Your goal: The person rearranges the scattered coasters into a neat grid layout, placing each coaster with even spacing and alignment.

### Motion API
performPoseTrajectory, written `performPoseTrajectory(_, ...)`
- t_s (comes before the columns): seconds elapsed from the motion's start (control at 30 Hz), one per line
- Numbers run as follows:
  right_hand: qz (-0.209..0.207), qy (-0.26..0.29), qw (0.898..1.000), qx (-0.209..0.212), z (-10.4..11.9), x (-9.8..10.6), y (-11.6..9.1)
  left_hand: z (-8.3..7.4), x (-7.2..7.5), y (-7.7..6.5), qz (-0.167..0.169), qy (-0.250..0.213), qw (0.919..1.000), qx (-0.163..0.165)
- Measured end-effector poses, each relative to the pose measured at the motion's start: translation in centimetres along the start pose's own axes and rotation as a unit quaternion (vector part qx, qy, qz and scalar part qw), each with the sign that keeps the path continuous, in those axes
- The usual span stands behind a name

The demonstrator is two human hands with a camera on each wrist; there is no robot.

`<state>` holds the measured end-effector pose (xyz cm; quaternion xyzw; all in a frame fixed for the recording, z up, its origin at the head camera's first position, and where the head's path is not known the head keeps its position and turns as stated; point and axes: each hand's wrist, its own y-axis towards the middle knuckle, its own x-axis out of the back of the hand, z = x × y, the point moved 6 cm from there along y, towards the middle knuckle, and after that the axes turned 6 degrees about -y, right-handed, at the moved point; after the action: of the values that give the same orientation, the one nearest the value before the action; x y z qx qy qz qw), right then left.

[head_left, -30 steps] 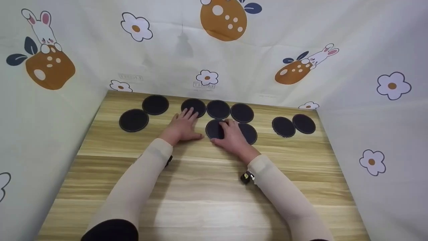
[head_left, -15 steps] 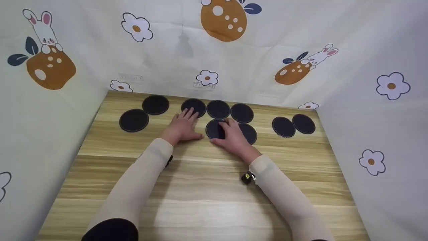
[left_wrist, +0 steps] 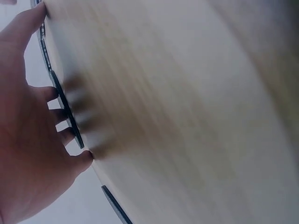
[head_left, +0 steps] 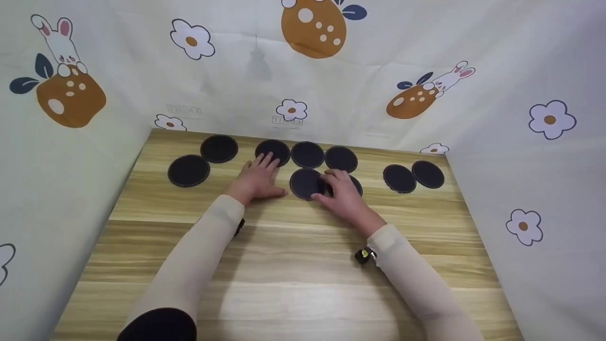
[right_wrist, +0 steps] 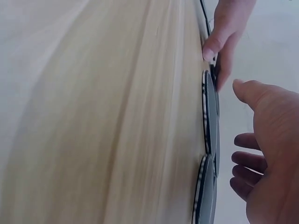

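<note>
Several round black coasters lie flat on a wooden table. My left hand (head_left: 258, 180) is spread, its fingertips resting on the left coaster (head_left: 273, 152) of the back row. Beside that one are a middle coaster (head_left: 307, 155) and a right coaster (head_left: 341, 159). In front lies another coaster (head_left: 307, 183), and my right hand (head_left: 342, 194) hovers at its right edge, partly hiding a neighbouring coaster (head_left: 357, 185). In the right wrist view the right hand's relaxed fingers (right_wrist: 247, 161) stand apart from the coasters, holding nothing.
Two more coasters, a front one (head_left: 188, 170) and a back one (head_left: 219, 148), lie at left. At right is another pair, a left coaster (head_left: 399, 178) and a right coaster (head_left: 428, 174). A patterned curtain (head_left: 227, 90) encloses the wooden table's (head_left: 293, 265) back and sides.
My right hand has shifted right, away from the front-row left coaster, uncovering more of it. The left hand stays in place, and the coasters look unmoved.
</note>
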<state>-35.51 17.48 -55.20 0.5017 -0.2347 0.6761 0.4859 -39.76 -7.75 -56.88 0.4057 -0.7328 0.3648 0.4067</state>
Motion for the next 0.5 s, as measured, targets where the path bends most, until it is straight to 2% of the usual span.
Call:
performPoseTrajectory(0.3, -0.006, 0.019, 1.0, -0.005, -0.7, 1.0, -1.3, 0.4, 0.7, 0.9, -0.047, -0.002, 0.9988, -0.015)
performPoseTrajectory(0.5, -0.029, 0.022, 0.999, 0.008, -0.9, 2.0, -1.8, 0.1, 1.7, 1.0, -0.081, -0.023, 0.9961, -0.028)
